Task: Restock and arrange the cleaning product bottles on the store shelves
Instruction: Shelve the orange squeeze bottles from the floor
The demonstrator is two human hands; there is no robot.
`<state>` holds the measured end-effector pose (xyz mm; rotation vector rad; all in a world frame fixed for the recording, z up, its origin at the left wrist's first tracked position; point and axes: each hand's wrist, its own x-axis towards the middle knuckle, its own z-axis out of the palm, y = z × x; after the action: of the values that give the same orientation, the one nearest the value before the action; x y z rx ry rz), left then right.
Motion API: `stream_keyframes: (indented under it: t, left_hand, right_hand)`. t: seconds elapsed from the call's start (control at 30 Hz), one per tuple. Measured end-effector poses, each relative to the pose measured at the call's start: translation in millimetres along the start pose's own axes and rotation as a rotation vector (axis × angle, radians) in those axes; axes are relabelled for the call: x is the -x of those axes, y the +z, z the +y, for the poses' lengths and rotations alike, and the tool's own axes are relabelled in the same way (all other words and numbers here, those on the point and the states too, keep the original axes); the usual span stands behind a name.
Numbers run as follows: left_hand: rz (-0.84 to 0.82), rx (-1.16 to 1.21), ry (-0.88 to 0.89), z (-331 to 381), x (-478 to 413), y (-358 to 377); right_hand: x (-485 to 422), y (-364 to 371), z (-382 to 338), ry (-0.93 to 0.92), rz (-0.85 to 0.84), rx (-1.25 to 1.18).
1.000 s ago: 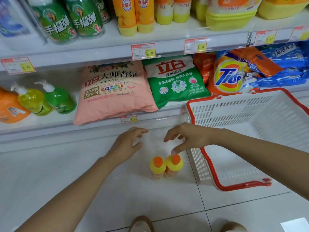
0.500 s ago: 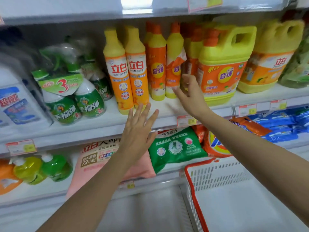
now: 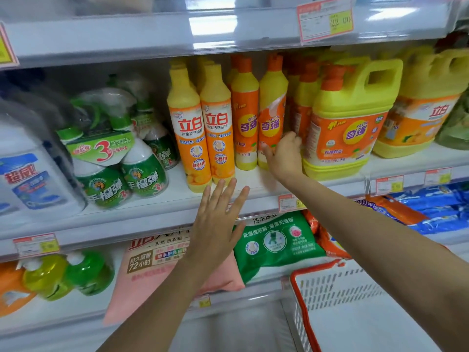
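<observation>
1. The right hand (image 3: 284, 158) grasps the lower part of a slim yellow dish-soap bottle (image 3: 272, 107) with an orange cap and a torn orange label. The thumb lies across the front and the fingers curl round the bottle's right side.
2. That bottle stands upright on the middle shelf (image 3: 157, 204), set back from the shelf's front edge. It is between a matching orange-capped bottle (image 3: 245, 118) on its left and a large yellow handled jug (image 3: 347, 128) on its right.
3. The left hand (image 3: 218, 224) is released and holds nothing, its fingers straight and spread. It is in front of the shelf's front edge, with the fingertips just below the bases of two yellow-capped Liby bottles (image 3: 200, 128).
4. Those two bottles stand side by side, touching, nearer the front edge than the orange-capped pair.
5. Toward the left end of the same shelf stand green spray bottles (image 3: 144, 174), some bundled in plastic wrap, and beyond them a white jug with a blue label (image 3: 33, 179).
6. A second yellow jug (image 3: 426, 105) stands toward the right end.
7. On the lower shelf lie a pink washing-powder bag (image 3: 152, 270) and a green bag (image 3: 276, 242). Green pump bottles (image 3: 88, 273) stand to their left.
8. A white basket with a red rim (image 3: 302, 295) is at the lower right, under the right forearm.
</observation>
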<state>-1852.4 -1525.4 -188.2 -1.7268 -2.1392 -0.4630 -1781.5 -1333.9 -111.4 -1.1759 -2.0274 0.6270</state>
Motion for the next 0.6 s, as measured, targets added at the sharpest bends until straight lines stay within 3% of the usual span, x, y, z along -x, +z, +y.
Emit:
stream_keyframes:
  t: [0.33,0.43,0.6]
  left_hand:
    - [-0.056,0.143,-0.012,2.0,1.2,-14.5]
    - [-0.011,0.361,-0.092,7.0,1.7,-25.8]
    - [0.146,0.869,-0.420,32.1,-5.4,-56.1]
  right_hand:
    - [18.4,-31.7,-1.1,0.030,0.007,-0.215]
    - [31.4,-48.6,3.9,0.023,-0.028,-0.293]
    - [81.6,-71.9,17.1,0.008,-0.194,-0.473]
